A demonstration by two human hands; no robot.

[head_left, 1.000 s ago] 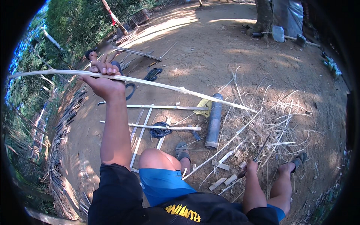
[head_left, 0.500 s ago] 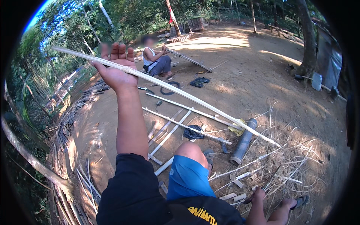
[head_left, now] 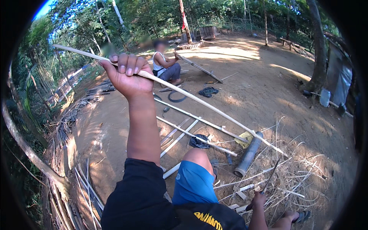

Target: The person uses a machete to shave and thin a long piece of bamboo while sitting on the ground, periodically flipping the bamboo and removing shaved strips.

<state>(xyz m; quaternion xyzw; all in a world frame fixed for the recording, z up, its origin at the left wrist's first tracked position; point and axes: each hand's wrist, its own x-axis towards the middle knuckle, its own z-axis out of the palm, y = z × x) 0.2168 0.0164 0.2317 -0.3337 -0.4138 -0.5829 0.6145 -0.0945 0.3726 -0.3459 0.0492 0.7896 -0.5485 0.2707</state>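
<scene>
Raised at upper left, my left hand [head_left: 132, 74] has its fingers wrapped round a long pale bamboo strip [head_left: 207, 104]. The strip slopes down to the right, its far end above a heap of shavings [head_left: 306, 176]. Low on the right, my right hand [head_left: 259, 200] is closed on the handle of a long thin-bladed knife [head_left: 271, 175]. The blade points up toward the strip's lower end. Under the strip a dark tube-like cylinder [head_left: 248, 155] lies on the ground, a yellow piece [head_left: 244, 139] beside it.
More pale strips [head_left: 184, 134] lie crossed on the dirt, with a black plastic bag [head_left: 198, 142] on them. Farther off, a person [head_left: 166, 67] sits holding a slatted panel [head_left: 201, 67]. Dark sandals [head_left: 207, 91] and a black coil [head_left: 177, 96] lie nearby. A tree [head_left: 316, 57] stands right.
My left fingers have closed round the strip from an open palm. My right hand has brought the knife's blade up toward the strip's lower end. The view has shifted slightly.
</scene>
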